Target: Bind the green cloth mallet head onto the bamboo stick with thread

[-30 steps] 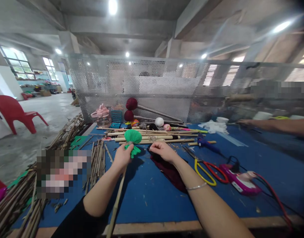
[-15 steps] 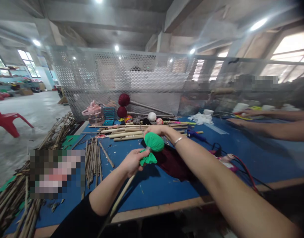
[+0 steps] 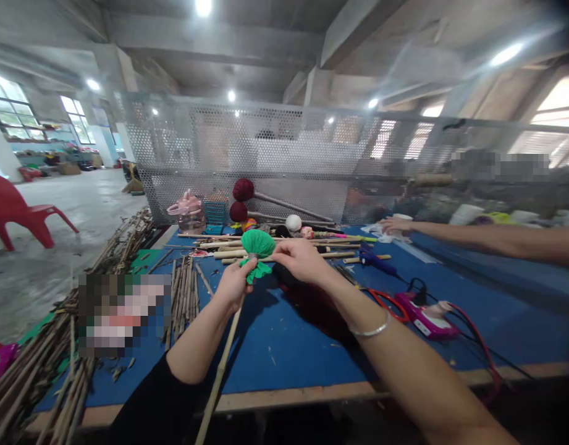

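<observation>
My left hand is closed around the neck of a green fabric-covered ball, just where the gathered fabric flares out in a ruffle. Below it a pale bamboo stick slants down toward the table's front edge. A greyish band shows at the neck, by my left thumb. My right hand, with a silver bangle on its wrist, is pinched shut at the right side of the ball. Whatever is between its fingertips is too small to make out. Dark red cloth lies on the table under my right forearm.
Thin brown sticks lie left on the blue table. Bamboo lengths, dark red balls on rods, a white ball and a pink-lidded jug stand behind. A blue glue gun and pink power strip are right. Another person's hand touches white plastic.
My right hand has come from behind the green ball round to its right side, now pinching. The ball has shifted left in view. The other person's hand has reached left to the white plastic.
</observation>
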Available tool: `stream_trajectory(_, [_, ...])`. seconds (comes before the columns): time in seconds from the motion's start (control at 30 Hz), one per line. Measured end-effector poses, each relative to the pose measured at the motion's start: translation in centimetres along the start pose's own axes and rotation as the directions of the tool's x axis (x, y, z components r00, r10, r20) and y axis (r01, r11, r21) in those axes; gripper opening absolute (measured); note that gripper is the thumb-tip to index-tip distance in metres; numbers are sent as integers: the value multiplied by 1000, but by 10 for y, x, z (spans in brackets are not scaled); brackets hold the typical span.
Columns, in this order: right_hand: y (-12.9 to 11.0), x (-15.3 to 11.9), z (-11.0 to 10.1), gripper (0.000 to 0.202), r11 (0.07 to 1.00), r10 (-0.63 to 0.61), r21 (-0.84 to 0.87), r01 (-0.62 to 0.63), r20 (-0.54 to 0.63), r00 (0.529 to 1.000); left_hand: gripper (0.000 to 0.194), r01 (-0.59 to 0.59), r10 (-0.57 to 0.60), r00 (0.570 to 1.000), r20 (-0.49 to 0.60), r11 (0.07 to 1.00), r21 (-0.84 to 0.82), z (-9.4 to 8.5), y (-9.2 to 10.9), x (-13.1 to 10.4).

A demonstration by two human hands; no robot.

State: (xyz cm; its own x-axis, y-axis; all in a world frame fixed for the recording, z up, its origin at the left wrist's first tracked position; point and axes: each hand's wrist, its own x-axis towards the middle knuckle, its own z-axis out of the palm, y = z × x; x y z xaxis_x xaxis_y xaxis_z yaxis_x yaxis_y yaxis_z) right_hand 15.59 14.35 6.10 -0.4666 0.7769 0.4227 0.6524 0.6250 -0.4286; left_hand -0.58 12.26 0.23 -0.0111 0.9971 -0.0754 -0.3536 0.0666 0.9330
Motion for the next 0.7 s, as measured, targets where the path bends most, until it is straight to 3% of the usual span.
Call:
stream_trajectory(0.1, [21,-23,16,20,965,153,212,-152,13,988,28,45,-44,999,8,992,-116,-11,8,5])
stream_trajectory(0.2, [43,-31,13,21,952,219,209,-223,40,975,19,51,-66,997,-33,936,-348,-30,24,12])
stream_trajectory(0.37, [80,3,-25,21,976,194,-41,-212,-271,943,20,131,-104,991,81,822,-554,-48,41,17])
stream_trajectory(0.43, [93,26,-37,19,958,265,-18,-287,-332,905,24,177,-108,983,151,797,-577,-48,40,16])
stream_trajectory(0.5, [103,50,-44,20,898,441,136,-420,-286,851,27,200,-98,975,200,779,-595,-48,39,15])
stream_trajectory(0.57, [110,73,-47,24,803,577,296,-518,-165,800,29,201,-80,972,220,765,-611,-48,38,14])
stream_trajectory(0.63, [111,95,-50,29,749,612,371,-549,-69,788,30,194,-74,974,215,761,-619,-49,39,14])
stream_trajectory(0.7, [108,118,-54,32,724,592,444,-528,-9,806,29,191,-88,977,194,762,-619,-50,40,14])
